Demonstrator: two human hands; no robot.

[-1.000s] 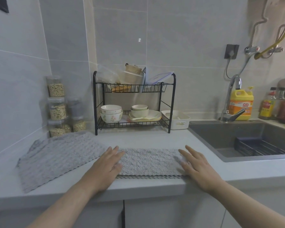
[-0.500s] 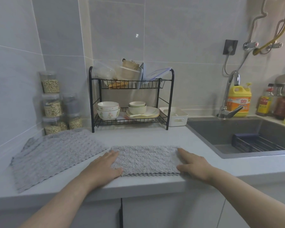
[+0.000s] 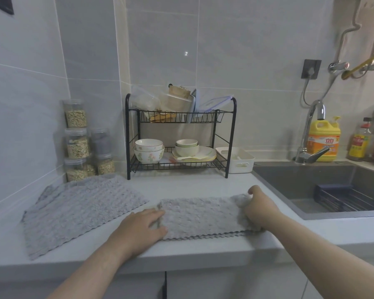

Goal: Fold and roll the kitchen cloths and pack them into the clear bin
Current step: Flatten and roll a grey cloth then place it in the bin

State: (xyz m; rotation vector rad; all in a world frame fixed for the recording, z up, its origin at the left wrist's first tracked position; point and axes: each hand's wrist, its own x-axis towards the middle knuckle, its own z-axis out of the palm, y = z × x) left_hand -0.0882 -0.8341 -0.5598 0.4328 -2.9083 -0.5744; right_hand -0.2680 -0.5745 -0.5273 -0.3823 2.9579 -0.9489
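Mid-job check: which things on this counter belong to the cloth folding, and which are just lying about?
Job: folded cloth, its right end gripped by the right hand, left hand at its left end; spread cloths waiting at left. I cannot pick out the clear bin.

Lying about: dish rack, grain jars, white basket, detergent bottle, sink.

Pale grey tiled walls [image 3: 246, 50] stood behind a long white desk [image 3: 192, 184]. A black wire rack [image 3: 205, 117] stood on it, near a dark grey sink [image 3: 300, 180] with a silver tap [image 3: 318, 106].

Cloth [image 3: 203, 214] end beneath right hand [image 3: 260, 209]
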